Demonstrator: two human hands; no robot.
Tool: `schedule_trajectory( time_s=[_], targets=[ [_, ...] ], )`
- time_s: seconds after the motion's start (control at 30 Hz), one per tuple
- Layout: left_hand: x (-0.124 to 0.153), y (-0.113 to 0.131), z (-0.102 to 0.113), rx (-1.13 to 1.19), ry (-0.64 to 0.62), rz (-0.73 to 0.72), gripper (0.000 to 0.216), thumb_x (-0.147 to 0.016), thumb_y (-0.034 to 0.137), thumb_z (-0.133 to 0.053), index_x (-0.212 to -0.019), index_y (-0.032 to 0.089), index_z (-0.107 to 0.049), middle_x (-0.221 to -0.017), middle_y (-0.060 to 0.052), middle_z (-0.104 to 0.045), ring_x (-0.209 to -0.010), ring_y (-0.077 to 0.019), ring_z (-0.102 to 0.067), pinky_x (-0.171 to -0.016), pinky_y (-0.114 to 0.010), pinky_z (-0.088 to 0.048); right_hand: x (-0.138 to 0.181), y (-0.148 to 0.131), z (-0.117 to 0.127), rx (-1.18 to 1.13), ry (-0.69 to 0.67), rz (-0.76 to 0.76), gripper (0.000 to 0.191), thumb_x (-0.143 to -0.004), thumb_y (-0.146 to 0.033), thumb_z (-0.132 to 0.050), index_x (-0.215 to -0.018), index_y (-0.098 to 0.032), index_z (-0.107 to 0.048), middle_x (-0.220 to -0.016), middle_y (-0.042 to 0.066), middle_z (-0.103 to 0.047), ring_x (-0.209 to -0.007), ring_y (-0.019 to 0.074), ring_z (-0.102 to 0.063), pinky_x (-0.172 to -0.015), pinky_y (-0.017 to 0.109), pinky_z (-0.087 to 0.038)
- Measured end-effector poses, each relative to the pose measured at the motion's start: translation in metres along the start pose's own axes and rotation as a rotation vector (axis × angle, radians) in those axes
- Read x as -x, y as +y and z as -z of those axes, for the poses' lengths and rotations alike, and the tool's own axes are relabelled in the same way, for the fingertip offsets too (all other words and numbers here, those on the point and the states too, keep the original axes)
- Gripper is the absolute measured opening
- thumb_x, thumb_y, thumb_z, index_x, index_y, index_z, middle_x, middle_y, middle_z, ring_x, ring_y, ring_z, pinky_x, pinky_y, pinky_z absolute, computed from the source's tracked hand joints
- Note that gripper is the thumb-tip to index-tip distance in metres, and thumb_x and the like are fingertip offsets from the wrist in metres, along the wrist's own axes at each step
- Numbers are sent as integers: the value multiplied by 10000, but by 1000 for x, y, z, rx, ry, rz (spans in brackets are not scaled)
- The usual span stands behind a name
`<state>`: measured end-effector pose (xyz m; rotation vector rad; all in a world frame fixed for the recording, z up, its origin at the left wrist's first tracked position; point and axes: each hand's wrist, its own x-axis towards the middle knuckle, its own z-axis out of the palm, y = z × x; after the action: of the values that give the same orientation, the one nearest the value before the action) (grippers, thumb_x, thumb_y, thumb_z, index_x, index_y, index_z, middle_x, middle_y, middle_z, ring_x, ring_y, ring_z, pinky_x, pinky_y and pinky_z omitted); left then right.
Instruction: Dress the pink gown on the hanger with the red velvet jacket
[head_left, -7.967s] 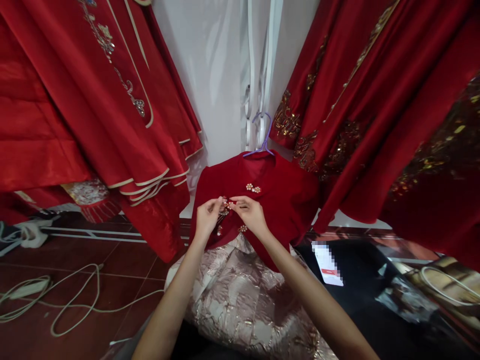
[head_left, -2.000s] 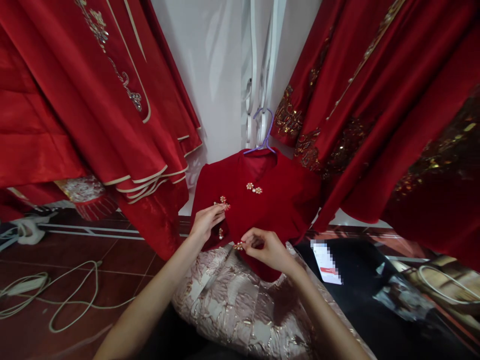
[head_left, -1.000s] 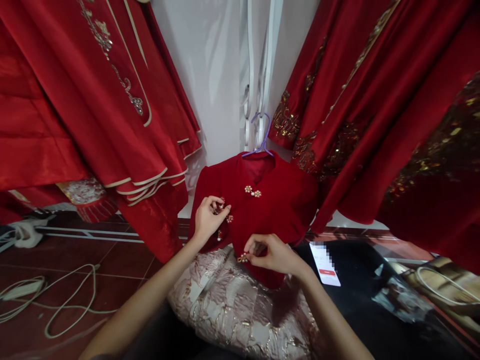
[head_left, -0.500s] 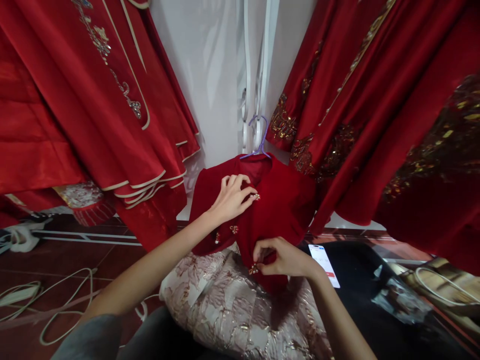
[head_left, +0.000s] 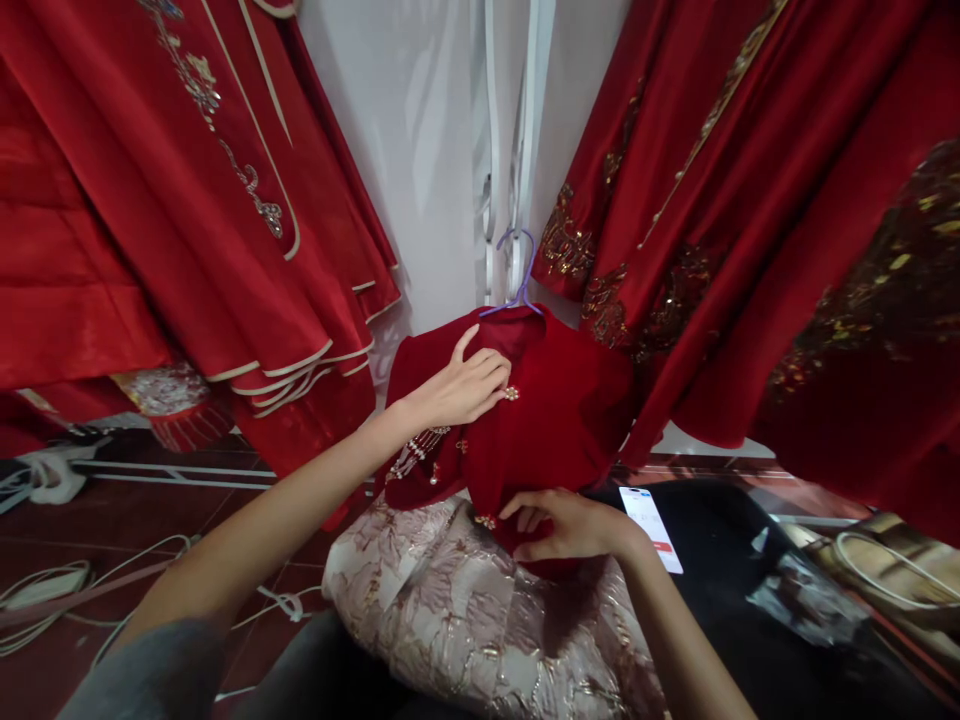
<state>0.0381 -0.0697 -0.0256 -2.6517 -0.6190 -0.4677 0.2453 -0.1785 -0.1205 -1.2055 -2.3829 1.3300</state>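
Note:
A short red velvet jacket (head_left: 577, 400) hangs on a purple hanger (head_left: 517, 285), its lower part against a pale brocade skirt (head_left: 420, 600). My left hand (head_left: 469, 388) pinches the jacket's front edge, little finger raised, at an upper gold beaded ornament (head_left: 511, 394). By the lower front, my right hand (head_left: 562, 522) is open, thumb and fingers curved apart, just right of another gold ornament (head_left: 486, 522). Beaded fringe (head_left: 420, 450) and a small dangling ornament (head_left: 435, 474) show on the jacket's left side, below my left forearm.
Red garments with pale piping (head_left: 300, 340) hang at the left; embroidered red garments (head_left: 697, 250) hang at the right. A phone (head_left: 651, 530) and a clear plastic bag (head_left: 810, 600) lie on a black surface. Cables (head_left: 67, 590) trail over the floor at the lower left.
My right hand has let go of the lower ornament, which now sits a little left and higher. My left hand has flattened and its little finger has lifted; more beaded fringe shows beneath it.

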Motion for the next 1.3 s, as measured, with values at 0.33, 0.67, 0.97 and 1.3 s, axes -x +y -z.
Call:
schedule_trajectory(
  time_s=[0.33, 0.67, 0.97, 1.3],
  targets=[
    [-8, -7, -32, -368, 31, -109, 272, -936, 108, -296, -888, 144, -561, -825, -41, -604, -837, -172, -542, -1115, -455, -247, -3, 4, -3, 60, 53, -20, 487, -761, -379, -701, -1183, -160, -595, -962, 76, -699, -864, 173, -654, -784, 272, -501],
    [3, -13, -27, -316, 92, -23, 272, -960, 240, -330, -903, 166, -585, -781, -22, -628, -791, -164, -542, -1072, -453, -283, -11, 0, -4, -52, 189, 77, 263, -815, -338, -631, -1013, -164, -649, -831, 49, -688, -749, 150, -634, -707, 273, -501],
    [21, 5, -31, -277, 213, 549, 631, -837, 43, -370, -1441, 191, -264, -1361, -192, -409, -1220, -307, -435, -1023, -546, -314, -79, -44, 5, -452, 874, 290, 808, -821, -678, -443, -1446, -202, -251, -1515, 165, -268, -1389, 265, -291, -1047, 452, -382],
    [47, -80, 3, -52, 103, 1058, 412, -784, 175, -515, -1189, 243, -534, -1116, -108, -636, -1018, -314, -614, -852, -417, -474, -36, 12, 85, 579, 1291, -393, 828, -887, -575, -398, -1403, 65, -299, -1445, 380, -232, -1365, 459, -197, -1056, 601, -192]
  ],
)
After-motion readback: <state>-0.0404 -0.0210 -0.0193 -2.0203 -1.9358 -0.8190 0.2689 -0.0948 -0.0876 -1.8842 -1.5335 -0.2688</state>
